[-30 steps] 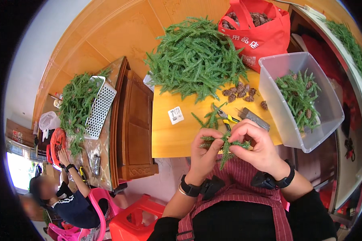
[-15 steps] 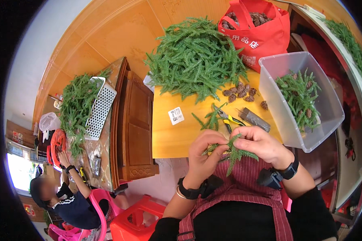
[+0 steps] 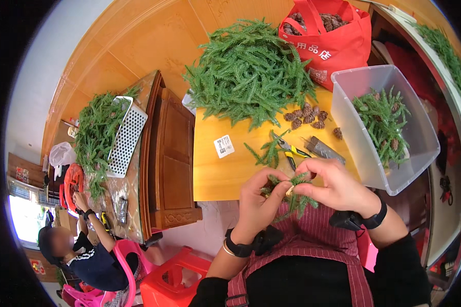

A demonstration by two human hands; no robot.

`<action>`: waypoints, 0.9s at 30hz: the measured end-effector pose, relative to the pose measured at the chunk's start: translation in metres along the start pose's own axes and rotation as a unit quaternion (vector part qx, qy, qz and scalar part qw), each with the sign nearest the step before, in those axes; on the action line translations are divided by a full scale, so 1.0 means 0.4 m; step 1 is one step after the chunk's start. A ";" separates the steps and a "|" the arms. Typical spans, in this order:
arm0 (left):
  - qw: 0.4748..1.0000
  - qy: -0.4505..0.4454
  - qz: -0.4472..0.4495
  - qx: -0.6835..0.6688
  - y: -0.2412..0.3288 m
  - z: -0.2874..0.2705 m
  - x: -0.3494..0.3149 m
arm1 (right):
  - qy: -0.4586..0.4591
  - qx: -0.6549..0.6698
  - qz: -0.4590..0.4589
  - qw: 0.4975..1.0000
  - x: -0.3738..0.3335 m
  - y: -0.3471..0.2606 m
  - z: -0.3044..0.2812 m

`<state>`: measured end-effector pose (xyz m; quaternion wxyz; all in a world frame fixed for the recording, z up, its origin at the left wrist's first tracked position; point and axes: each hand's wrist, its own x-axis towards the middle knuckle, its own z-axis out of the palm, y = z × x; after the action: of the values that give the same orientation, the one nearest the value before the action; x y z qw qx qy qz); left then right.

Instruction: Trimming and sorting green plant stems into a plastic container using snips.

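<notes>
Above my lap, at the table's near edge, both hands pinch one artificial green pine sprig [image 3: 298, 206]. My left hand [image 3: 259, 198] has its thumb and fingertips closed on the sprig's left side. Thumb and fingers of my right hand [image 3: 335, 185] close on it from the right, close to the left fingertips. A small pale spot shows between the fingertips; I cannot make out what it is. Just beyond my hands lie pliers [image 3: 293, 151] with yellow and black handles, a loose sprig [image 3: 266, 154], and a dark grey bundle of thin rods [image 3: 325, 149].
A large heap of green sprigs [image 3: 248, 71] covers the table's far side. Several small pine cones [image 3: 308, 116] lie beside it. Behind stands a red bag [image 3: 338, 48] of cones; at right, a clear plastic bin [image 3: 417, 148] holds sprigs. Another person [image 3: 95, 263] works at a left table.
The sprig has turned between my fingers, and its needles now hang lower and nearer the middle. My right hand has shifted slightly to the right. The pale spot has come into view.
</notes>
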<state>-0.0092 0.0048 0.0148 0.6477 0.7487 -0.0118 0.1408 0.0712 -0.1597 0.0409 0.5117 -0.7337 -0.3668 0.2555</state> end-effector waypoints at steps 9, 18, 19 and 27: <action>0.989 0.034 -0.113 -0.083 -0.009 0.021 0.014 | 0.203 -0.377 -0.151 0.891 0.014 -0.010 0.054; 0.972 0.036 -0.155 -0.174 -0.030 0.019 0.018 | 0.114 -0.195 -0.066 0.972 0.020 -0.005 0.007; 0.972 0.032 -0.147 -0.180 -0.031 0.017 0.019 | 0.098 -0.153 -0.072 0.981 0.018 -0.004 0.001; 0.968 0.009 -0.146 -0.204 -0.008 0.021 0.018 | 0.055 0.001 0.001 0.998 -0.003 0.012 -0.005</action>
<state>-0.0001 -0.0018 0.0121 0.8001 0.5933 0.0751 0.0467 0.0732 -0.1629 0.0372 0.5312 -0.7467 -0.3374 0.2156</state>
